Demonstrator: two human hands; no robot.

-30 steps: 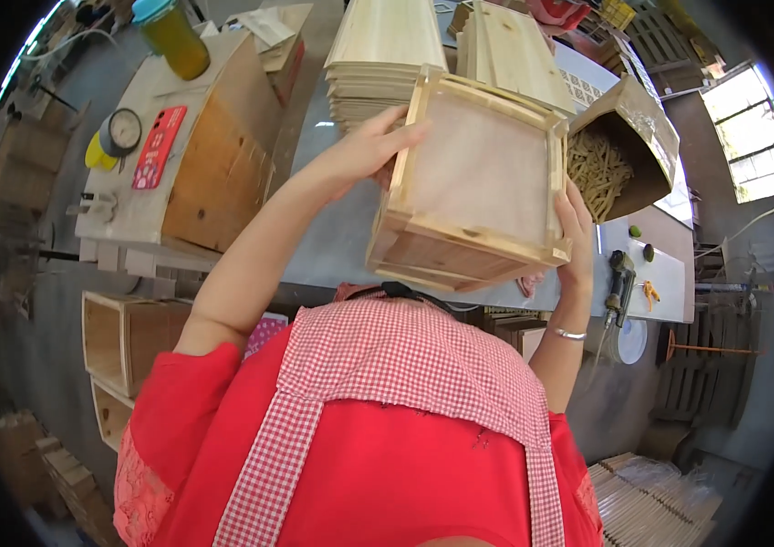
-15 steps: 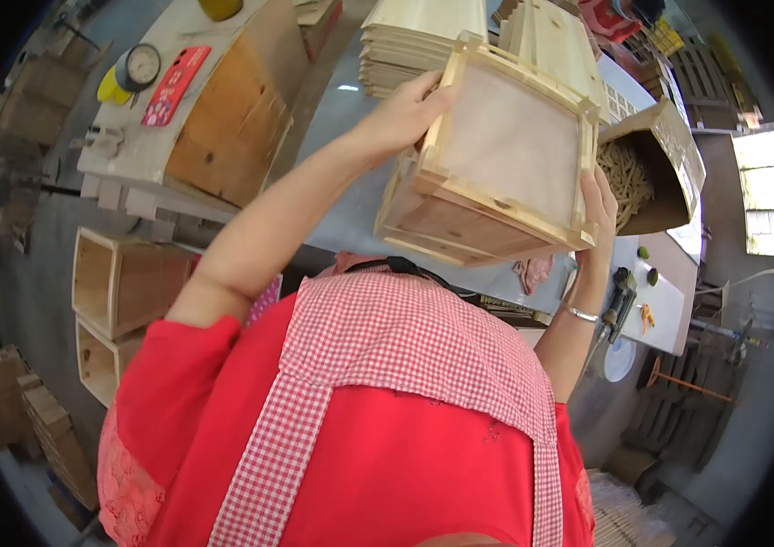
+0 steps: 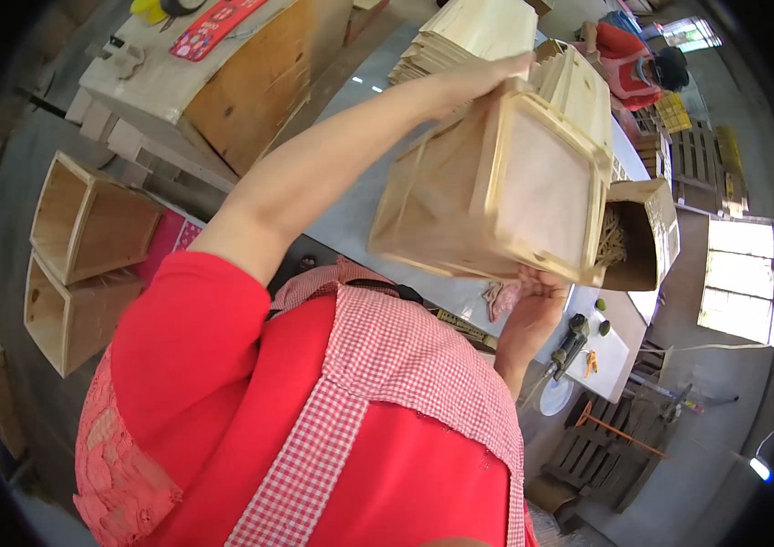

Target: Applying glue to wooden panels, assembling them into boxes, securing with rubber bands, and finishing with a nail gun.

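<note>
Wooden box (image 3: 432, 201), tapered and pale, is held tilted between the person's two hands over the grey tabletop (image 3: 343, 208); its framed end with a whitish panel (image 3: 546, 182) faces up and to the right. Whether its far end touches the surface cannot be told. The tabletop, the broadest thing here, stretches from the person's waist toward the top of the view. To the left stands a bulky bench (image 3: 250, 96) with a brown wooden side. Below that bench, two open-fronted wooden crates (image 3: 115, 235) sit one on the other. Behind the held box are a stack of thin boards (image 3: 469, 32) and, to its right, a second board stack (image 3: 583, 87). Just right of the box, a cardboard carton (image 3: 640, 191) lies open, with thin wooden strips (image 3: 612, 242) inside. The left hand (image 3: 487, 77), slightly blurred, has its fingers clamped over the box's upper corner; the right hand (image 3: 537, 290) has its fingers clamped on the lower rim. Near the right forearm lies a dark power tool (image 3: 572, 337). A pink cloth (image 3: 499, 301) rests beneath the box's lower edge. Smallest are the orange-handled pliers (image 3: 592, 363), beside the tool.
</note>
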